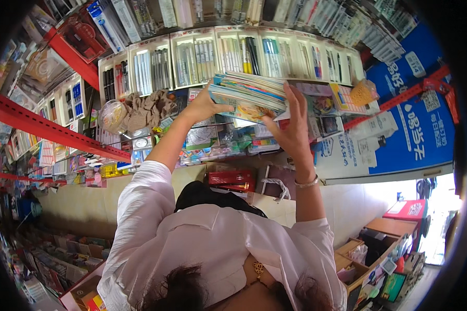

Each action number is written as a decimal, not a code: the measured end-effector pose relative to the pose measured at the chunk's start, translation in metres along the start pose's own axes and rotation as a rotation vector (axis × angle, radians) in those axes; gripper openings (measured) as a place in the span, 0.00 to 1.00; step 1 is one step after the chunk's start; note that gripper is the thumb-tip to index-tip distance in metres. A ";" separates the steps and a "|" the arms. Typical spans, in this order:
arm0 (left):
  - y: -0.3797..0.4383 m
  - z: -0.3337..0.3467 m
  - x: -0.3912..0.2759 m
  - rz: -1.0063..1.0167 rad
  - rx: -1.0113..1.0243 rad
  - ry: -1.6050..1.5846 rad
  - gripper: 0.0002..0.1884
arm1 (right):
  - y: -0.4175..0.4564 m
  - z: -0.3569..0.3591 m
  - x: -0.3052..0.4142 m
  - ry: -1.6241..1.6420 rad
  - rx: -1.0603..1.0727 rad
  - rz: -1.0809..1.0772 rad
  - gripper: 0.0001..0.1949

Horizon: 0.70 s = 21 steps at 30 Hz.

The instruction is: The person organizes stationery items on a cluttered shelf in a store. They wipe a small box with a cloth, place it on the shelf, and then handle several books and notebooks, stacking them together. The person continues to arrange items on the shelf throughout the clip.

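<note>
A thick stack of thin picture booklets [249, 95] is held up in front of the pen shelf, with a colourful illustrated cover facing me. My left hand [203, 105] grips its left end, the thumb lying across the cover. At the right end, my right hand [294, 120] has its fingers against the booklets' edges and its thumb near the lower corner of the cover. Beneath the stack, packaged stationery and a line-drawing sheet [202, 137] lie on the shelf. A crumpled brown cloth [150, 110] rests left of my left forearm.
White trays of pens [196, 62] line the shelf behind the booklets. A clear round tub [113, 116] stands beside the cloth. Red perforated shelf rails [58, 128] cross at left. Below the shelf, a red box [231, 180] sits on the floor [101, 198]. A blue poster panel [408, 116] bounds the right.
</note>
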<state>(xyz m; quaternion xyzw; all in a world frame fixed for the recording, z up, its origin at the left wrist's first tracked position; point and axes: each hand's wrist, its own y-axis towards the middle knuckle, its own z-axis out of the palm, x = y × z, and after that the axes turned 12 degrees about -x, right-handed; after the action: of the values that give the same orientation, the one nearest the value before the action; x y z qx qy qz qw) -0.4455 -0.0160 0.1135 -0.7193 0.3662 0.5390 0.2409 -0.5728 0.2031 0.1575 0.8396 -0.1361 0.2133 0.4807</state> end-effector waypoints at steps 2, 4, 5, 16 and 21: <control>0.004 -0.002 0.010 0.009 0.004 -0.114 0.42 | 0.011 -0.002 0.000 -0.003 -0.039 -0.072 0.29; 0.005 0.001 0.009 0.028 0.020 -0.199 0.42 | 0.024 -0.001 0.003 -0.025 -0.058 -0.084 0.19; 0.003 0.000 0.008 0.036 0.006 -0.156 0.43 | 0.029 0.002 0.005 -0.018 -0.054 -0.059 0.15; 0.005 0.004 0.011 0.091 -0.022 -0.232 0.48 | 0.091 0.058 0.034 -0.061 0.303 -0.147 0.02; 0.015 0.009 0.034 0.200 0.003 -0.311 0.48 | 0.106 0.076 0.048 -0.172 0.417 -0.192 0.02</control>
<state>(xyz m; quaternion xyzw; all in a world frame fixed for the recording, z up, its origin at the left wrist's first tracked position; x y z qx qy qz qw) -0.4577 -0.0282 0.0792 -0.5868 0.3953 0.6644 0.2409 -0.5596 0.0829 0.2258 0.9448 -0.0491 0.1178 0.3017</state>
